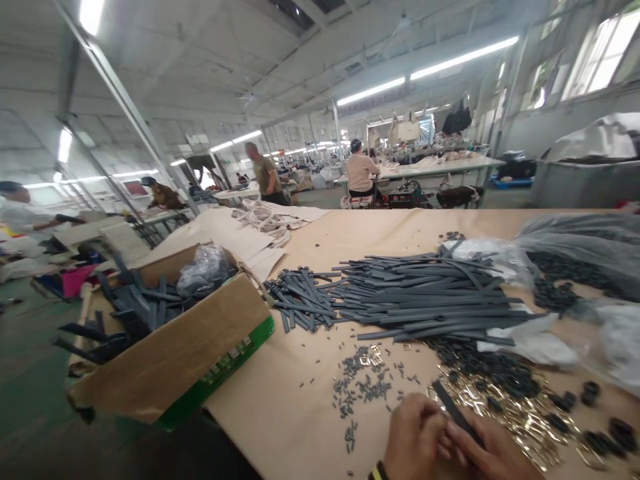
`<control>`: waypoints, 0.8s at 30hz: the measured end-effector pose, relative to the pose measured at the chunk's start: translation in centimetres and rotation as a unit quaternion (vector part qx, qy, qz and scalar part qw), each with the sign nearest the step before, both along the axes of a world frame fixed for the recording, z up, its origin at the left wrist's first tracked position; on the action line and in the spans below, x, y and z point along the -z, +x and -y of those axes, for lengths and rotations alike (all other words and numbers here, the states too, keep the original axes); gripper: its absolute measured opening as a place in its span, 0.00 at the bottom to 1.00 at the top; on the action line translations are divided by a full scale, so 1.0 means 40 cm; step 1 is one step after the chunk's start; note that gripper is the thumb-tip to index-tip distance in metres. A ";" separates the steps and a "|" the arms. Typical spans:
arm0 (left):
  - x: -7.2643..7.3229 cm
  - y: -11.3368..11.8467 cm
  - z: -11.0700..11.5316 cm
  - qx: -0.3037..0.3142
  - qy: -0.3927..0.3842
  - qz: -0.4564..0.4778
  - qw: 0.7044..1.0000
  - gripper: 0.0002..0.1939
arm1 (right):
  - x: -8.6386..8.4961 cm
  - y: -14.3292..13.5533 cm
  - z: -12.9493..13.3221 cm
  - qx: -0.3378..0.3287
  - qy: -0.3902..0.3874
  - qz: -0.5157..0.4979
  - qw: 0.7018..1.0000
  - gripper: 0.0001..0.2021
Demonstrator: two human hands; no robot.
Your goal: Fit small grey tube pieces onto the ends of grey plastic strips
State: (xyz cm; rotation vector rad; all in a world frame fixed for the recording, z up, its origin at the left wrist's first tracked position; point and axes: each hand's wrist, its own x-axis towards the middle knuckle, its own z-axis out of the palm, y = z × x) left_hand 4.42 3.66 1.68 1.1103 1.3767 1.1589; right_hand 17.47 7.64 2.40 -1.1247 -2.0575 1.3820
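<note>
Low at the front of the table, my right hand is closed on a dark grey strap, which points up and to the left out of its fingers. My left hand is beside it with its fingers curled and pinched together, touching the right fingertips. What is between the left fingertips is hidden. Gold-coloured metal buckles lie loose just right of my hands, mixed with black rings. Many small dark grey pieces are scattered to the left. Behind them spreads a pile of long dark grey straps.
Shorter straps with fittings lie left of the long ones. A cardboard box of dark strips stands at the table's left edge. Clear plastic bags cover the right side. Cream fabric panels lie behind the box. Several people work farther off.
</note>
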 end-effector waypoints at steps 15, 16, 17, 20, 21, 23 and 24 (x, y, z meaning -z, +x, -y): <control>-0.094 -0.082 -0.003 0.060 -0.012 -0.047 0.997 0.12 | 0.004 -0.001 0.006 -0.032 -0.116 -0.095 0.988 0.12; -0.101 -0.084 -0.003 0.056 0.005 -0.070 0.996 0.11 | 0.003 -0.002 0.006 -0.042 -0.134 -0.111 0.984 0.12; -0.107 -0.086 -0.003 0.051 0.019 -0.086 0.995 0.11 | 0.000 -0.002 0.005 -0.046 -0.147 -0.128 0.980 0.13; -0.119 -0.094 -0.007 0.041 0.030 -0.085 0.995 0.12 | -0.007 0.001 0.002 -0.057 -0.179 -0.165 0.968 0.15; -0.120 -0.098 -0.008 0.038 0.020 -0.068 0.997 0.12 | -0.010 0.003 0.002 -0.061 -0.187 -0.174 0.965 0.15; -0.120 -0.106 -0.010 0.036 -0.017 -0.008 0.999 0.12 | -0.013 0.007 0.003 -0.067 -0.197 -0.192 0.959 0.15; -0.120 -0.110 -0.010 0.037 -0.040 0.032 0.998 0.12 | -0.013 0.009 0.004 -0.071 -0.200 -0.198 0.957 0.14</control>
